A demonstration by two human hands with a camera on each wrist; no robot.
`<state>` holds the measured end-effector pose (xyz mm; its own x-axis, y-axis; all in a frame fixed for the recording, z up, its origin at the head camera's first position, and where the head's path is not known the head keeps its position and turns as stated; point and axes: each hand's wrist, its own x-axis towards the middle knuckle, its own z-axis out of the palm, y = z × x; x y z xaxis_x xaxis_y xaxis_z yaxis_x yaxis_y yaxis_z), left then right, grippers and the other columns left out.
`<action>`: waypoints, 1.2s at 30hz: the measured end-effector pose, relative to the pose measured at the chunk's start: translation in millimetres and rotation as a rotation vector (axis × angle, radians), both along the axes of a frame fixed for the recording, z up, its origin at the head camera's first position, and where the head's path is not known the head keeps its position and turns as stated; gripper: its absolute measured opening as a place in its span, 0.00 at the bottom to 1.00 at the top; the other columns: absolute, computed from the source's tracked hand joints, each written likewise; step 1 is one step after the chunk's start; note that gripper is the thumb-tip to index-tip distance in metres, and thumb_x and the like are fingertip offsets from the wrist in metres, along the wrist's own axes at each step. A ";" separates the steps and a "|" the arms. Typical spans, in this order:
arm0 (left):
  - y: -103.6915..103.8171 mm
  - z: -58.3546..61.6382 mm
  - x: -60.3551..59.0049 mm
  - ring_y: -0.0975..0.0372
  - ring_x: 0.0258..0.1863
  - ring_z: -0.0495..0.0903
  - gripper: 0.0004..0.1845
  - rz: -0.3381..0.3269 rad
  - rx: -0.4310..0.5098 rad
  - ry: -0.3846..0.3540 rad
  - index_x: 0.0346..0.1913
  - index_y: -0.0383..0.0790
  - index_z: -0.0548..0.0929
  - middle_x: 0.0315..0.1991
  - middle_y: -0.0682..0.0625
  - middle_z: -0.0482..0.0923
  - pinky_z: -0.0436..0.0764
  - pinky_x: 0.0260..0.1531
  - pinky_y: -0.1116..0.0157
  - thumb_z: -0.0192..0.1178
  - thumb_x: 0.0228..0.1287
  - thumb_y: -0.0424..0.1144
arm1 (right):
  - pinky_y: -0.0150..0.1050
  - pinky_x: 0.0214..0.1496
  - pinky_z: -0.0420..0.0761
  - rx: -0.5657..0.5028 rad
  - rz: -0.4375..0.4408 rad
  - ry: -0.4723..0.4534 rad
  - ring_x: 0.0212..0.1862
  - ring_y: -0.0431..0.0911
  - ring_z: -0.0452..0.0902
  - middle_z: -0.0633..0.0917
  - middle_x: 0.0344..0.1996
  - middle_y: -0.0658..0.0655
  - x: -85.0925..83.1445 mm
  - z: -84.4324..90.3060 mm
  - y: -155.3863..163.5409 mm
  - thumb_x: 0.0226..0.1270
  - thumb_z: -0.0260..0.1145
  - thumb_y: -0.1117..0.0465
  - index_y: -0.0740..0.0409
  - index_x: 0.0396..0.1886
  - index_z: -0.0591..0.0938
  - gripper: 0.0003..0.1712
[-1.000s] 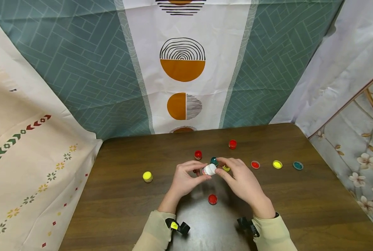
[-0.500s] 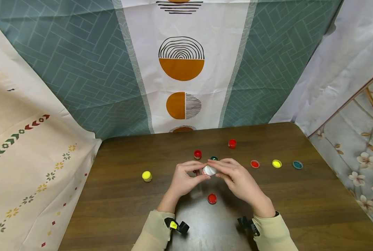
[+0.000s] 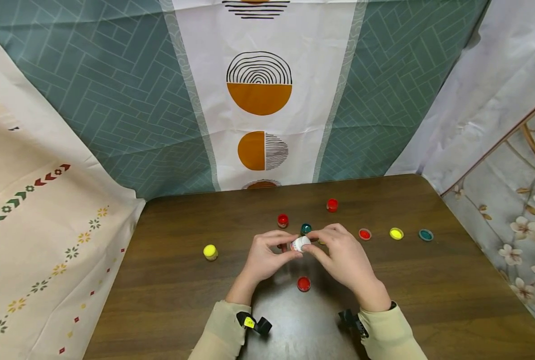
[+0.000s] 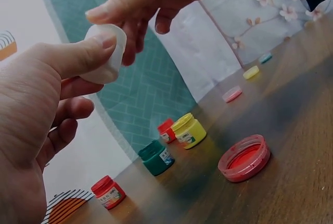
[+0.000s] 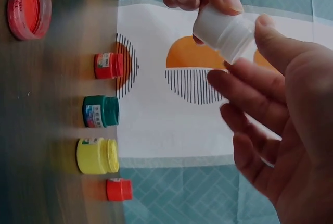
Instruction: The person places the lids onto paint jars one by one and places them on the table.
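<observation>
My left hand (image 3: 267, 257) grips a small white paint jar (image 3: 298, 244) above the table, tilted toward the right. Thumb and fingers hold it by the base in the right wrist view. My right hand (image 3: 346, 257) pinches the jar's white lid end (image 5: 237, 41) between thumb and forefinger, its other fingers loosely bent. Beyond the hands stand uncapped jars: a red jar (image 3: 283, 221), a green jar (image 3: 305, 229), a yellow jar (image 4: 188, 131) mostly behind the right hand in the head view, and another red jar (image 3: 332, 205). Below the hands lies a red lid (image 3: 303, 284).
To the left stands a yellow jar (image 3: 210, 252) with a yellow top. Toward the right lie a red lid (image 3: 364, 234), a yellow lid (image 3: 396, 233) and a green lid (image 3: 426, 235) in a row. Patterned cloths hang behind the wooden table (image 3: 168, 295).
My right fingers reached over the white jar's lid half a second ago and have now drawn back to pinch it again. The left hand keeps its grip in the same place.
</observation>
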<state>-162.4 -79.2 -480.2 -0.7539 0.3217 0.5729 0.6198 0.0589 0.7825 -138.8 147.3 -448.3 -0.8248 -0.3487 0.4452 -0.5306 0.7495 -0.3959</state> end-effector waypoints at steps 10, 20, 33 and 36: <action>-1.8 -25.5 -11.8 0.62 0.30 0.82 0.18 0.027 -0.019 -0.042 0.49 0.36 0.94 0.43 0.48 0.91 0.85 0.29 0.52 0.83 0.54 0.31 | 0.54 0.51 0.85 -0.087 -0.062 -0.049 0.56 0.53 0.81 0.90 0.48 0.52 1.2 -1.7 3.5 0.76 0.72 0.52 0.53 0.50 0.90 0.12; -6.3 -27.3 -13.9 0.62 0.32 0.83 0.17 0.042 -0.041 -0.031 0.50 0.37 0.94 0.44 0.50 0.91 0.85 0.32 0.58 0.82 0.57 0.32 | 0.63 0.67 0.75 -0.122 0.229 0.010 0.73 0.54 0.71 0.81 0.71 0.48 -2.9 -1.3 8.7 0.66 0.76 0.71 0.52 0.70 0.84 0.33; -5.6 -24.5 -12.5 0.63 0.32 0.83 0.16 -0.008 -0.040 -0.022 0.50 0.36 0.94 0.44 0.49 0.91 0.86 0.33 0.61 0.81 0.58 0.32 | 0.55 0.61 0.82 -0.096 0.219 0.113 0.66 0.54 0.77 0.89 0.59 0.48 -4.2 -7.6 6.2 0.61 0.81 0.64 0.52 0.64 0.89 0.29; -5.3 -24.2 -12.4 0.63 0.31 0.82 0.17 -0.016 -0.025 -0.017 0.49 0.33 0.93 0.44 0.46 0.91 0.86 0.31 0.57 0.81 0.57 0.30 | 0.51 0.59 0.81 -0.104 0.191 0.113 0.63 0.52 0.76 0.90 0.56 0.49 -3.2 -9.4 5.7 0.64 0.81 0.60 0.51 0.66 0.87 0.30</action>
